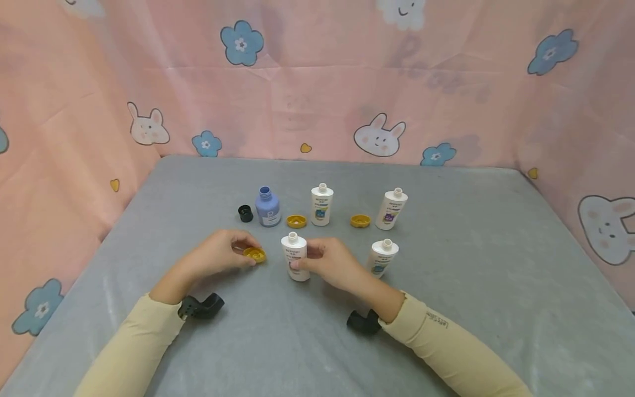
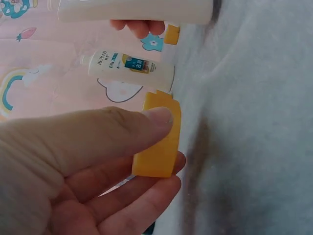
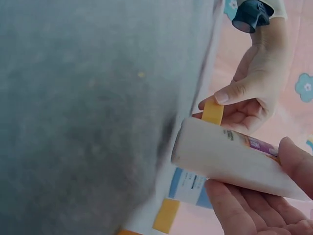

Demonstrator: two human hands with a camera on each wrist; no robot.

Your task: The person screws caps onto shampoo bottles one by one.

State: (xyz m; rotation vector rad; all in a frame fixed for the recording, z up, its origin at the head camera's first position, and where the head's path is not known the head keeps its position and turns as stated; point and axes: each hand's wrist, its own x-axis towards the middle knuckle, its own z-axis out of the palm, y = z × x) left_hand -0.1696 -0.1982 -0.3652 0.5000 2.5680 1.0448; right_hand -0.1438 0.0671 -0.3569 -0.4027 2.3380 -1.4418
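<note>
Between thumb and fingers, my left hand (image 1: 225, 253) pinches a yellow bottle cap (image 1: 255, 254), its hollow side facing up, close over the grey table. In the left wrist view the cap (image 2: 159, 137) stands edge-on under the thumb. My right hand (image 1: 332, 262) grips a white bottle (image 1: 296, 258) without a cap, upright, thumb on its front label. The right wrist view shows this bottle's (image 3: 230, 152) base near the tabletop and a purple patch on its label. Another uncapped white bottle (image 1: 382, 258) stands just beyond the right wrist, partly hidden by it.
Behind the hands stand a blue bottle (image 1: 268, 207) and two uncapped white bottles, one in the middle (image 1: 322, 205) and one at right (image 1: 391, 209). Among them lie a black cap (image 1: 245, 213) and two yellow caps (image 1: 296, 221) (image 1: 360, 221). A pink patterned curtain (image 1: 307, 88) surrounds the grey table (image 1: 471, 248).
</note>
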